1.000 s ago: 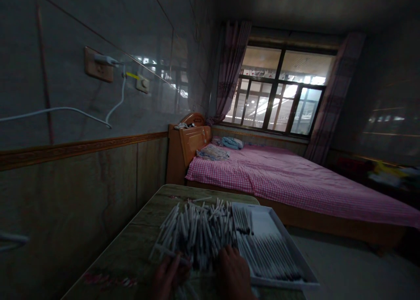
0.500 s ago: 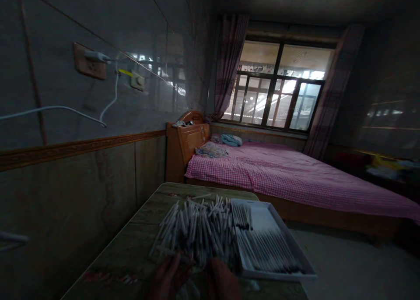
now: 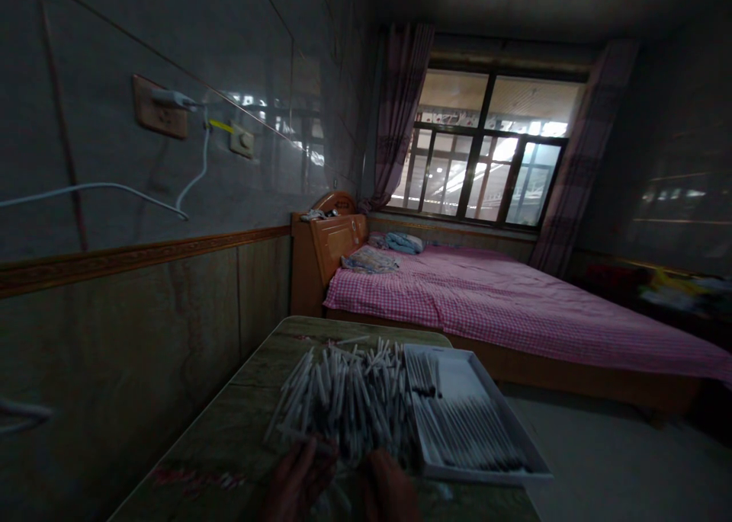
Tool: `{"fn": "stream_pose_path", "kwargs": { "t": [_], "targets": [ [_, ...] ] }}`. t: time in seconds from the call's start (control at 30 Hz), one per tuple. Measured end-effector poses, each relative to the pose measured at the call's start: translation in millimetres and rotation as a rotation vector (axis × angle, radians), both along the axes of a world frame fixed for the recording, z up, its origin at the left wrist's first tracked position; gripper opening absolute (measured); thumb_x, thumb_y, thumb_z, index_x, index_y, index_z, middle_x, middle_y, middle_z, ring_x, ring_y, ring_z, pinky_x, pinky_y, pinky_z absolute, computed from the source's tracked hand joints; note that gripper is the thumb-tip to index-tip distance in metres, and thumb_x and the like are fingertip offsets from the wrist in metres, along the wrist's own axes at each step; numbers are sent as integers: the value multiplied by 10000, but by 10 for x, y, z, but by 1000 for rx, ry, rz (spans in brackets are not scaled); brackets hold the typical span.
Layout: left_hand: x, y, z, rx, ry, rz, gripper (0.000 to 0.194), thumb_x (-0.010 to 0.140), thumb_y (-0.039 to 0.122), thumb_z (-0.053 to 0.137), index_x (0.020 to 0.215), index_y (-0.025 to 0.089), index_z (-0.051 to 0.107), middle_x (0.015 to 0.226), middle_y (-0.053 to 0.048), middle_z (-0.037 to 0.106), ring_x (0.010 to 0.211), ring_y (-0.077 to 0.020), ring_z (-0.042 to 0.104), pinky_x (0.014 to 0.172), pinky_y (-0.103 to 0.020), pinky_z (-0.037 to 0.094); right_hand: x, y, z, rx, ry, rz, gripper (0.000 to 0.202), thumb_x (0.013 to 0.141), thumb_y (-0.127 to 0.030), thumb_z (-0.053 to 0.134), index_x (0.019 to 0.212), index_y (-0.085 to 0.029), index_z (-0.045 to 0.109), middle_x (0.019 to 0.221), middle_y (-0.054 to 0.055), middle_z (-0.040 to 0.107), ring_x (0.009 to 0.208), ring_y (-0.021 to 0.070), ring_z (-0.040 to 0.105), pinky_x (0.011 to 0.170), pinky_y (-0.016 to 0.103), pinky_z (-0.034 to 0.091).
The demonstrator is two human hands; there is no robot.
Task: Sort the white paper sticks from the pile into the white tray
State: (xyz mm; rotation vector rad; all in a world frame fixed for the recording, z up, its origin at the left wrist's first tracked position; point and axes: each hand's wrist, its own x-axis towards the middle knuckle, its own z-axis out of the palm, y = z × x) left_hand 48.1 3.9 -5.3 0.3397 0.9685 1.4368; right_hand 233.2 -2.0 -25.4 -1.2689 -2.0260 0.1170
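Note:
My left hand [image 3: 294, 480] is at the near side of the table, its fingers closed on a pale slender stick [image 3: 294, 433] that pokes out to the left. Beside it, my right hand [image 3: 390, 488] is closed too, and whatever its fingertips pinch is too dark and small to make out. Just beyond both hands lies a loose pile of thin whitish sticks [image 3: 351, 389], pointing mostly away from me. To the right of the pile, a shallow white box [image 3: 489, 385] holds similar sticks with dark ends, laid side by side in rows.
The table [image 3: 229, 423] has a marbled top, with small red bits [image 3: 197, 478] at its near left. A tiled wall [image 3: 165, 339] runs along the left. Beyond the table is a bed [image 3: 515, 324] with a pink checked sheet and a wooden headboard [image 3: 325, 251].
The view has shifted very slightly. Both hands stay at the near edge of the pile, in nearly the same pose; the sticks and box look the same.

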Motion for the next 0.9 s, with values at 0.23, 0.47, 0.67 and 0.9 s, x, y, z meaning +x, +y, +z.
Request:
{"fn": "stream_pose_path", "kwargs": {
  "t": [0.23,0.47,0.67,0.9],
  "targets": [
    [31,101,-124,30,173,-76,506,370,480,968,716,215,710,678,-21,803,641,-244,760,567,-310,595,39,14,-21,-2,-78,-37,210,796,-67,585,884,-253,624,849,10,688,758,172,690,646,192,469],
    [242,-8,-145,84,193,-167,526,391,536,952,709,191,714,613,-9,769,561,-211,720,493,-273,528,-143,-51,99,102,505,130,238,985,-346,471,1144,-261,626,1129,65,665,1027,218,656,891,300,513],
    [92,-12,17,-85,-44,-35,234,633,157,875,820,179,736,735,-38,801,658,-209,769,524,-240,575,-26,24,119,-143,958,-97,368,1024,-467,413,1236,-238,607,1221,84,683,1127,240,650,961,336,502],
    [-114,-61,303,-98,-228,9,231,846,-36,567,777,122,719,643,-35,765,479,-140,714,465,-209,581,338,101,108,-151,315,-92,289,860,-112,480,1033,-220,686,1001,70,700,890,203,685,793,269,509]
  ]
}}
